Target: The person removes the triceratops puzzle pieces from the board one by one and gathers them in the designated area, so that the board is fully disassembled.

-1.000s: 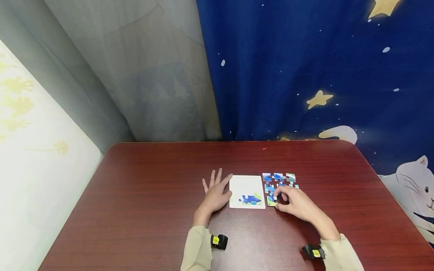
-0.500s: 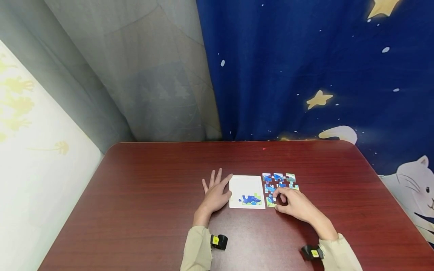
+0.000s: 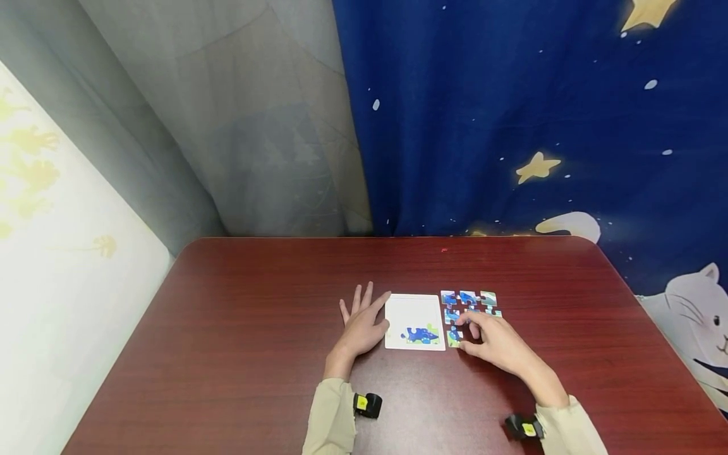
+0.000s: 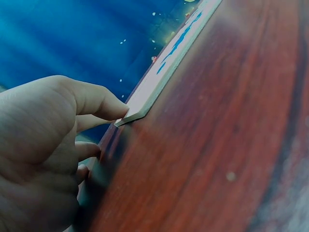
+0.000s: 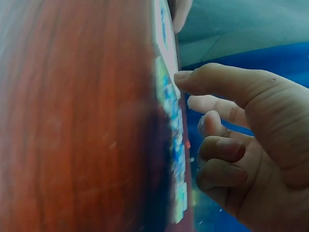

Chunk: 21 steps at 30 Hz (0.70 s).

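Observation:
A white square puzzle board (image 3: 412, 309) lies flat on the table, with a blue and green picture patch at its lower right. My left hand (image 3: 359, 328) rests spread at its left side, thumb and index fingertip at the edge. In the left wrist view the thumb (image 4: 113, 104) touches the board's near corner. Several loose jigsaw puzzle pieces (image 3: 448, 297) lie in rows right of the board. My right hand (image 3: 493, 338) reaches over them, hiding some. Its parted thumb and index fingertip are at the lower-left puzzle piece (image 3: 454, 339); the other fingers are bent.
The brown wooden table (image 3: 256, 354) runs back to a grey curtain (image 3: 261, 126) and a blue curtain (image 3: 455, 126) with stars. A white wall (image 3: 57, 284) stands at the left. Black wrist cameras (image 3: 368, 406) sit at both sleeves.
The lower-left puzzle piece has shifted slightly toward me, and a small gap shows above it. The right thumb and index finger moved a little left. The left hand and board stay still.

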### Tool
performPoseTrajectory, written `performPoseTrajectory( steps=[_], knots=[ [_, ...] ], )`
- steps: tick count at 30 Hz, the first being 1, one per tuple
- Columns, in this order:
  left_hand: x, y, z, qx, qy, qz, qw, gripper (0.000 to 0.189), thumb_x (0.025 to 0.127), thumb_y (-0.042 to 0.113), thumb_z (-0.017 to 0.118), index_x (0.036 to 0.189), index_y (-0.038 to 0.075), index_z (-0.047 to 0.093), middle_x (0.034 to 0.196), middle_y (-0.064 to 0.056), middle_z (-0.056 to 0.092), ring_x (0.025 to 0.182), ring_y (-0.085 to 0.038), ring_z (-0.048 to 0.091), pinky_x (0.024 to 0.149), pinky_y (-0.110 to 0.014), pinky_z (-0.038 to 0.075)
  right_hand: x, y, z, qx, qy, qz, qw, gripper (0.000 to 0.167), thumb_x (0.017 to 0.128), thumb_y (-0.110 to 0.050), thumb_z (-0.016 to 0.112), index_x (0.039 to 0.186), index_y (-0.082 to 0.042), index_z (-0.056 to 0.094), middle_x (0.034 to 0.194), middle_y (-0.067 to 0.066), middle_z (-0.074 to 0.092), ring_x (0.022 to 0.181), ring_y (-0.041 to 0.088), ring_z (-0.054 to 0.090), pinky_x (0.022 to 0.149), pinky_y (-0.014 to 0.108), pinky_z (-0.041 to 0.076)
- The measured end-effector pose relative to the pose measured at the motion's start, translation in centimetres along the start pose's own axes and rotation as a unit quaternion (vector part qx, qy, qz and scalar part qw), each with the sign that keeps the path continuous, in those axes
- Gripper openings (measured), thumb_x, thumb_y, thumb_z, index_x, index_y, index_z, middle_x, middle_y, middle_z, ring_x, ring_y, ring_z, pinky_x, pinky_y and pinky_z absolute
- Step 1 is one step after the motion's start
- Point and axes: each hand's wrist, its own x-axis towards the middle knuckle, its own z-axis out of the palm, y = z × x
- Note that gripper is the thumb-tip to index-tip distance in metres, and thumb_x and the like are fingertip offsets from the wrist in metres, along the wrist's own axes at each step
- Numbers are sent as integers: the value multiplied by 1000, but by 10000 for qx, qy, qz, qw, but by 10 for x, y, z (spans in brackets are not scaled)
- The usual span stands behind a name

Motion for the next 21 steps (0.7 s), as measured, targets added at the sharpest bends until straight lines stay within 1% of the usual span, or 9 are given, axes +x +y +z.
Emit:
performPoseTrajectory(
  steps=[2, 5, 7, 10, 13, 14, 16, 19, 21],
  knots=[
    [1, -1, 0, 22, -12, -9, 10000, 58, 83, 15, 50, 141, 19, 43, 153, -14, 14, 140, -31, -2, 101, -61, -13, 2, -5, -1, 24, 107, -60, 9999, 27, 74, -13, 76, 97, -13, 62, 67, -7, 42, 50, 1, 29, 49, 22, 29],
    [1, -1, 0, 29, -19, 7, 10000, 58, 83, 15, 50, 141, 18, 43, 153, -14, 15, 140, -31, -3, 101, -61, -14, 6, -13, -1, 43, 125, -193, 9997, 25, 75, -13, 75, 96, -13, 62, 68, -8, 44, 49, 0, 29, 48, 21, 30],
    [2, -1, 0, 25, -20, 13, 10000, 58, 83, 16, 50, 141, 18, 43, 153, -14, 15, 140, -31, -3, 101, -61, -14, 9, -19, 1, 41, 79, -302, 9995, 24, 75, -12, 74, 96, -12, 62, 69, -7, 46, 50, 0, 32, 50, 21, 32],
    [1, 0, -1, -12, -4, 27, 10000, 58, 83, 15, 50, 141, 17, 44, 153, -15, 15, 140, -32, -2, 100, -62, -14, 16, -26, 7, 42, -15, -629, 9980, 21, 77, -10, 73, 95, -10, 63, 70, -8, 47, 55, 2, 38, 54, 21, 36],
    [0, 1, -2, -37, 15, 51, 10000, 58, 82, 14, 50, 140, 15, 44, 152, -16, 15, 140, -33, -2, 100, -62, -13, 22, -32, 15, -45, -142, -793, 9967, 20, 78, -8, 72, 97, -9, 65, 71, -9, 48, 60, 4, 42, 57, 22, 39],
    [0, 1, -2, -44, 19, 54, 10000, 58, 82, 14, 50, 140, 15, 44, 152, -16, 15, 140, -33, -2, 100, -62, -13, 24, -34, 18, -94, -172, -816, 9965, 21, 78, -8, 71, 98, -8, 65, 72, -9, 49, 62, 4, 43, 57, 23, 39],
    [0, 1, -2, -31, 30, 63, 10000, 58, 82, 13, 50, 140, 15, 45, 152, -17, 16, 140, -33, -2, 100, -63, -13, 26, -38, 22, -240, -265, -709, 9968, 22, 79, -9, 71, 100, -9, 66, 73, -9, 49, 63, 5, 44, 58, 24, 40],
    [0, 2, -1, -18, 41, 76, 10000, 58, 82, 13, 51, 139, 14, 45, 152, -17, 16, 140, -34, -1, 100, -63, -12, 29, -42, 27, -474, -270, -640, 9965, 24, 78, -10, 71, 102, -10, 66, 74, -9, 49, 66, 5, 44, 58, 24, 40],
    [0, 2, -2, -8, 48, 75, 10000, 58, 81, 13, 51, 139, 15, 45, 152, -18, 16, 140, -34, -1, 100, -64, -12, 30, -44, 28, -536, -255, -619, 9963, 24, 78, -10, 72, 101, -11, 66, 74, -9, 49, 66, 5, 45, 58, 24, 40]
  ],
)
